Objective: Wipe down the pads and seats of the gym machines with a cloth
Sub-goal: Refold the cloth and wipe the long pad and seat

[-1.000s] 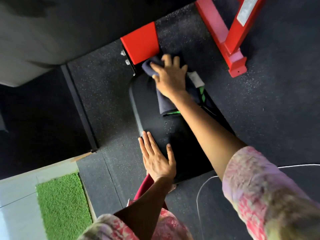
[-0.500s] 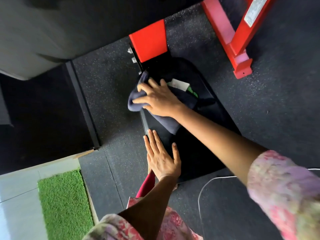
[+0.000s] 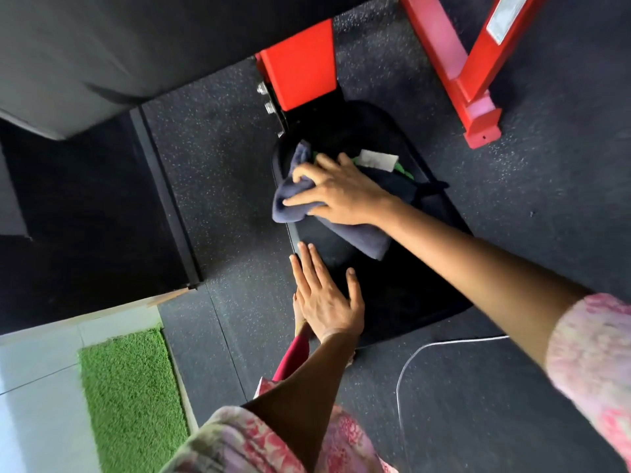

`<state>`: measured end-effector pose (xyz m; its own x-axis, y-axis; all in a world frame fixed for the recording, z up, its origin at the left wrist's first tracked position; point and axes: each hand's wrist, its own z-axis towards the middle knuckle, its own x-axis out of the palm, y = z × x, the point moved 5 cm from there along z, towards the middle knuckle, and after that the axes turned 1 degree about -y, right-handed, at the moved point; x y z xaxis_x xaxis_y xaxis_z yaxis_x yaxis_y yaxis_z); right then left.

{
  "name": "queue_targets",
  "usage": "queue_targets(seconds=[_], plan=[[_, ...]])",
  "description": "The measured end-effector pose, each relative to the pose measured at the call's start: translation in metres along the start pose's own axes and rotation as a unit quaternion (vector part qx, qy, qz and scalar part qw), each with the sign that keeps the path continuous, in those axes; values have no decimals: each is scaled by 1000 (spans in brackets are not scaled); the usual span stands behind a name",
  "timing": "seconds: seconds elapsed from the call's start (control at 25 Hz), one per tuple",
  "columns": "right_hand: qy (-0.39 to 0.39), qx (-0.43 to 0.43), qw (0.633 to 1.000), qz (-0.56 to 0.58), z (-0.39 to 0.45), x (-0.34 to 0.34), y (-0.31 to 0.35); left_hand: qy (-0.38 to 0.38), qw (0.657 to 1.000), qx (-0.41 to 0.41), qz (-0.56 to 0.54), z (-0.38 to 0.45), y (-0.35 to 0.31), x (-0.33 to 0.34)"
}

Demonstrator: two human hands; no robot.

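The right hand (image 3: 336, 192) lies on the dark blue cloth (image 3: 341, 230), its fingers (image 3: 300, 199) spread and slightly bent, pressing the cloth down against the black seat pad (image 3: 392, 285) at the pad's left edge; whether the fingertips pinch the fabric I cannot tell. The left hand (image 3: 324, 295) rests flat on the near-left part of the pad, fingers straight and close together, thumb set apart, holding nothing. The bunched left end of the cloth hangs past the pad's edge, so a further stroke that way could likely drag it off onto the speckled rubber floor (image 3: 222, 148) and pick up grit. A white tag (image 3: 377, 160) with green trim shows just beyond the right hand. At the pad's far end stands a red frame post (image 3: 297, 66) with bolts beside it, which may block a full stroke there. A red machine leg (image 3: 467, 83) stands far right, a green turf mat (image 3: 129, 394) near left.
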<state>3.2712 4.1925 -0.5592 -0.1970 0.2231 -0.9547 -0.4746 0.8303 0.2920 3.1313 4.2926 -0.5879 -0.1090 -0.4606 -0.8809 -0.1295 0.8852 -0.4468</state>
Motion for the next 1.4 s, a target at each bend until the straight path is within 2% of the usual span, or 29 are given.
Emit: queue_targets(seconds=[0.04, 0.12, 0.2, 0.24, 0.32, 0.4, 0.44, 0.48, 0.56, 0.6, 0.64, 0.68, 0.8, 0.84, 0.88, 0.96, 1.0, 1.04, 1.12, 1.2, 1.24, 1.28, 1.32, 1.4], plan=[[-2, 10, 1000, -2, -8, -4, -16, 0, 1000, 1, -1, 0, 0, 0], [-23, 135, 990, -16, -9, -11, -48, 3, 1000, 3, 0, 1, 0, 1], [-53, 237, 970, -19, -2, -10, -42, 8, 1000, 8, 7, 0, 1, 2], [-75, 225, 971, -15, 2, -7, -26, 9, 1000, 12, 10, 0, 2, 2], [-80, 107, 991, -13, -10, 8, 8, 9, 1000, 15, 5, -1, 3, 3], [-70, 4, 997, -30, -39, 11, 8, 9, 1000, 14, -18, 0, 3, 4], [-63, 1, 998, -29, -45, 7, -4, 5, 999, 14, -34, -2, 3, 4], [-57, 38, 997, -21, -46, 0, -16, 1, 999, 13, -53, -3, 2, 3], [-54, 197, 979, -24, -38, -1, -29, -4, 996, 9, -85, -4, 2, 2], [-67, 248, 966, -33, -33, 1, -21, -5, 995, 6, -100, -4, 3, 2], [-81, 250, 964, -31, -30, 3, -5, -5, 993, 1, -119, -5, 4, 2], [-89, 216, 972, -25, -31, 8, 11, -5, 990, -4, -140, -5, 5, 1], [-58, 70, 995, -34, -74, 18, 26, 0, 977, -17, -215, -5, 7, 1], [-52, 73, 996, -29, -84, 14, 19, 8, 971, -21, -237, -6, 8, -1], [-47, 120, 992, -19, -88, 9, 11, 15, 965, -26, -260, -6, 8, -3], [-55, 283, 957, -23, -79, 6, 7, 30, 944, -49, -325, -7, 9, -10], [-63, 332, 941, -24, -71, 7, 20, 36, 927, -73, -367, -6, 11, -14], [-64, 331, 941, -21, -64, 10, 39, 38, 907, -106, -406, -3, 15, -18], [-69, 220, 973, -21, -68, 20, 77, 40, 863, -188, -467, 6, 28, -24], [-60, 101, 992, -39, -101, 28, 90, 72, 794, -256, -546, 13, 41, -30], [-60, 82, 994, -48, -112, 24, 82, 95, 764, -275, -576, 16, 44, -31], [-54, 112, 991, -47, -115, 19, 71, 117, 747, -284, -590, 19, 46, -33], [-56, 192, 979, -41, -110, 14, 58, 130, 742, -288, -592, 22, 47, -36], [-80, 381, 921, -34, -90, 11, 50, 136, 737, -291, -594, 27, 48, -38]])
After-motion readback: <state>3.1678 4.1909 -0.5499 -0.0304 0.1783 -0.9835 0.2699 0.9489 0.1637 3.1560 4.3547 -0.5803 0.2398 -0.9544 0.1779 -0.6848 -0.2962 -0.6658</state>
